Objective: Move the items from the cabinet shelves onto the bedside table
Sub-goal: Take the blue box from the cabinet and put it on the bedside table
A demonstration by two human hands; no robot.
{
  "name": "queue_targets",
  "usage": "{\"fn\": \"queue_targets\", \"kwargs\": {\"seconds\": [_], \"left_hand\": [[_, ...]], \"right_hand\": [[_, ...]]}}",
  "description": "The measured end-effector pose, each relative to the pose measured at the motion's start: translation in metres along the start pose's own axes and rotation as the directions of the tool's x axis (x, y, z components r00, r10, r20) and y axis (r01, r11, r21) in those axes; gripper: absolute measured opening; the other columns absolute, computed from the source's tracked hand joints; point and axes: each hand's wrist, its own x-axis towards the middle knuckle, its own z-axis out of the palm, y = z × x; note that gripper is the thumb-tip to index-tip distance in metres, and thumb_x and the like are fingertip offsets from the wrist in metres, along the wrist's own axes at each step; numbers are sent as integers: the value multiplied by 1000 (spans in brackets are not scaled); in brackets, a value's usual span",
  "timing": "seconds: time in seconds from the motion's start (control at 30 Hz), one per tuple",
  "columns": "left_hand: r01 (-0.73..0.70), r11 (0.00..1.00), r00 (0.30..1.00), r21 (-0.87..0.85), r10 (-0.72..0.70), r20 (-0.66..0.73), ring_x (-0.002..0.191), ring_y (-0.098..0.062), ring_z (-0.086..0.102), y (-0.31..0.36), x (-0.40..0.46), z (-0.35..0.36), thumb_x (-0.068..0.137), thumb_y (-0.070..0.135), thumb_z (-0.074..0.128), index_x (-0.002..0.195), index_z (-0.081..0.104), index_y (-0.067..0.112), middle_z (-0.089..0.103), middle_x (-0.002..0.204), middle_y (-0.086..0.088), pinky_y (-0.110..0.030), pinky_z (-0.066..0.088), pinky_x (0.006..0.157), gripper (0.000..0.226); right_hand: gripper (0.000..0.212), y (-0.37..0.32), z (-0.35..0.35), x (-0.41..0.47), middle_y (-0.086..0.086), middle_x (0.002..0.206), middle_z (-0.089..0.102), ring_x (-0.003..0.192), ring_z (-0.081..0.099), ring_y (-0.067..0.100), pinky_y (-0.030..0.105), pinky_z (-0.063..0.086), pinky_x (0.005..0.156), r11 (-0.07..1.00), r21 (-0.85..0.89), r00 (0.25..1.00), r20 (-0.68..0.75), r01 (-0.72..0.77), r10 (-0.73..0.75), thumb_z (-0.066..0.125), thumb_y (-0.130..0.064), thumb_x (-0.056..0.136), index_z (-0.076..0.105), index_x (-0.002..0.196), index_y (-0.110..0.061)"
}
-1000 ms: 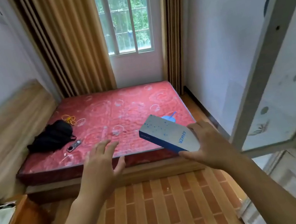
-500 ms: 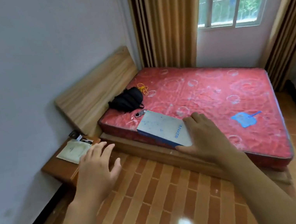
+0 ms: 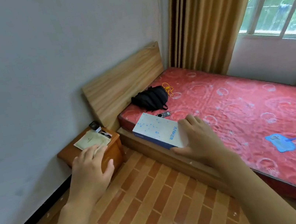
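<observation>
The left hand [image 3: 89, 171] reaches forward, fingers relaxed and slightly spread, holding nothing. The right hand [image 3: 199, 138] grips a flat white-and-blue cardboard box [image 3: 157, 130] printed "ANKER", held in the air short of the small orange-brown wooden bedside table [image 3: 68, 154].

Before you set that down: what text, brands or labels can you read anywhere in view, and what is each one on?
"ANKER": blue letters on the white top of the box that the right hand holds.
Small print on the box's dark blue side: too small to read.
A small mark on the cream pouch on the bedside table: too small to read.
Nothing else legible.
</observation>
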Motion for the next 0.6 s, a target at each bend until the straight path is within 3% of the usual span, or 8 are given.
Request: {"fn": "queue_targets", "kwargs": {"seconds": [0.2, 0.6], "left_hand": [[42, 999, 999, 5, -42, -2, 130, -25, 50, -94, 48, -13, 93, 51, 40, 138, 59, 17, 57, 141, -5, -48, 48, 105, 59], [196, 980, 978, -20, -197, -70, 129, -25, 51, -267, 76, -46, 96, 48, 40, 135, 60, 16, 58, 139, -5, -50, 47, 105, 55]], "right_hand": [[88, -75, 27, 92, 1, 117, 49, 109, 45, 23, 42, 42, 97, 998, 37, 999, 16, 40, -41, 40, -79, 70, 54, 127, -14], [77, -220, 105, 239, -7, 108, 47, 101, 46, 19, 40, 44, 90, 975, 72, 977, 6, 212, -213, 55, -83, 74, 54, 124, -23]]}}
